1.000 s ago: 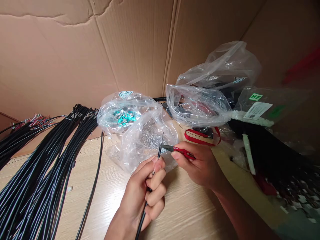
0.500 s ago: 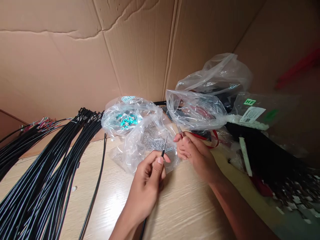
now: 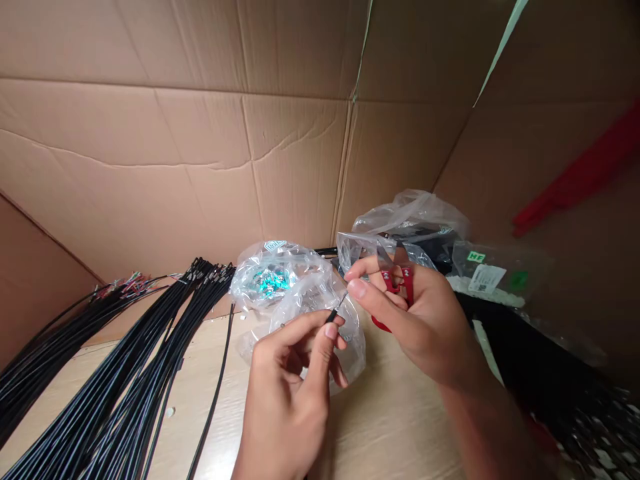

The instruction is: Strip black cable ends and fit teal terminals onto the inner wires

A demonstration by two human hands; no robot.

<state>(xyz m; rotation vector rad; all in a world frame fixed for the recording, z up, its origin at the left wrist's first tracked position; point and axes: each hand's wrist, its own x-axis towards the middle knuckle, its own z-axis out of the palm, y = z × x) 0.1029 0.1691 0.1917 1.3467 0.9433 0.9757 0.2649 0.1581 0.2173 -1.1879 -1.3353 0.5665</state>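
Step in hand: we pinch the end of a black wire (image 3: 333, 315) in our left hand (image 3: 285, 380), seemingly to trim it.
Right hand (image 3: 413, 320): curled narrowly around red-handled snips (image 3: 397, 283), holding them.
Wire's place: between both hands, above a clear plastic bag (image 3: 347, 353) on the table (image 3: 380, 427).
Next move calls for: bringing the snips to the wire's tip.

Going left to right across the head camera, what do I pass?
Black cable bundles → loose black cable → left hand → right hand → labelled plastic bag → red strip
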